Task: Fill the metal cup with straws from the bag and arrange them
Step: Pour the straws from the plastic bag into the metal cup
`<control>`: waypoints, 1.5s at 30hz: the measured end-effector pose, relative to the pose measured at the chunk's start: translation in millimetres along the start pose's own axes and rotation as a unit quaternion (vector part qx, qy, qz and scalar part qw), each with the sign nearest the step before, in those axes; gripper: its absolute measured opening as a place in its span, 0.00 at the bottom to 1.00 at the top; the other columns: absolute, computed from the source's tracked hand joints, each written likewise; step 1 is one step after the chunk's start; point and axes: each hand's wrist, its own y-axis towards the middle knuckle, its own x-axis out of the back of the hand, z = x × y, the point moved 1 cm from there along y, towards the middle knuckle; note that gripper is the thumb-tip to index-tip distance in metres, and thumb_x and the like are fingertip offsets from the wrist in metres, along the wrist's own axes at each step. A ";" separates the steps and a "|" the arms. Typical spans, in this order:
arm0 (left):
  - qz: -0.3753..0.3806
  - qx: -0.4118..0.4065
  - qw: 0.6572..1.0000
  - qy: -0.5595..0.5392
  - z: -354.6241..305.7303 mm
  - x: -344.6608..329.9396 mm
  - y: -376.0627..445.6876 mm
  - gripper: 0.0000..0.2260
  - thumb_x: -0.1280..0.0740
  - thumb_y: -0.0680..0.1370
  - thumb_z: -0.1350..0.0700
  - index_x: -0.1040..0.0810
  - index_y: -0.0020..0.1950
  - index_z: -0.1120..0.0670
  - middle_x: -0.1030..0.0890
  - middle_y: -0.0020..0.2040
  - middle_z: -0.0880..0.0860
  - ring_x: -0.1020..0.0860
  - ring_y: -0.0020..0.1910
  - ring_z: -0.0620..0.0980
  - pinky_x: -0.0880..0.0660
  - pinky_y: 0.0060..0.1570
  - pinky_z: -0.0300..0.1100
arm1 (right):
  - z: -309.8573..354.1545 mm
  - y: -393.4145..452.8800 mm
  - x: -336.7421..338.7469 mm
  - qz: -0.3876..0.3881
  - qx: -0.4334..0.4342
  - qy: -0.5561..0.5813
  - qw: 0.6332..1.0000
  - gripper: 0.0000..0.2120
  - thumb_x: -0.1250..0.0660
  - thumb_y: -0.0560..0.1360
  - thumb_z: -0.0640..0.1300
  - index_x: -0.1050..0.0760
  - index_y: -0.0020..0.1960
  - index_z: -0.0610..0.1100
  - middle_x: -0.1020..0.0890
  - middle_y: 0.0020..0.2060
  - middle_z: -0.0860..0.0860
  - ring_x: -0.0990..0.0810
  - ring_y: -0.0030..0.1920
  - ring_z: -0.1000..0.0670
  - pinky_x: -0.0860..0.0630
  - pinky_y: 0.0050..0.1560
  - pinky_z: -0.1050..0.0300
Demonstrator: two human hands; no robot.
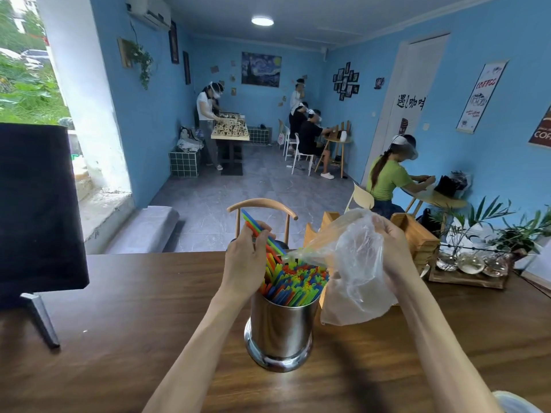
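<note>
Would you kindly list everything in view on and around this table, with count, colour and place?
metal cup: one, silver, table centre
straws: many, mixed colours, in cup; a few in left hand
plastic bag: one, clear, right of cup
table: one, dark brown wood
monitor: one, black, left edge
wooden holder: one, tan, behind bag
chair: one, light wood, beyond table
plants: several, green, far right
hands: left hand holds straws; right hand grips bag

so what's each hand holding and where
Left hand grips a few straws partway along. Right hand holds the plastic bag by its top edge.
</note>
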 end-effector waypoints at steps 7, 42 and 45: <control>0.070 -0.010 0.995 0.071 1.2 2.6 4.4 0.06 0.38 0.85 0.51 0.22 0.53 0.46 0.16 0.47 0.43 0.19 0.49 0.36 0.28 0.46 0.28 | 6.5 -2.5 17.0 -0.001 0.016 0.023 1.000 0.13 0.43 0.86 0.48 0.20 0.51 0.47 0.15 0.38 0.53 0.17 0.38 0.55 0.21 0.42 0.58; 0.229 -0.058 0.954 0.183 -5.5 -7.6 -4.9 0.26 0.43 0.76 0.31 0.31 0.73 0.35 0.30 0.75 0.42 0.35 0.77 0.50 0.41 0.76 0.59 | -46.1 -68.1 24.9 -0.059 -0.012 0.169 0.984 0.17 0.33 0.76 0.50 0.20 0.64 0.49 0.14 0.55 0.45 0.15 0.54 0.45 0.18 0.53 0.51; 0.078 -0.130 0.974 0.169 -36.3 9.4 -34.1 0.21 0.38 0.76 0.36 0.23 0.67 0.40 0.23 0.67 0.41 0.29 0.71 0.46 0.34 0.71 0.55 | -38.8 -78.4 31.8 -0.056 -0.008 0.185 0.981 0.12 0.35 0.80 0.44 0.19 0.61 0.48 0.13 0.51 0.48 0.14 0.50 0.49 0.17 0.45 0.57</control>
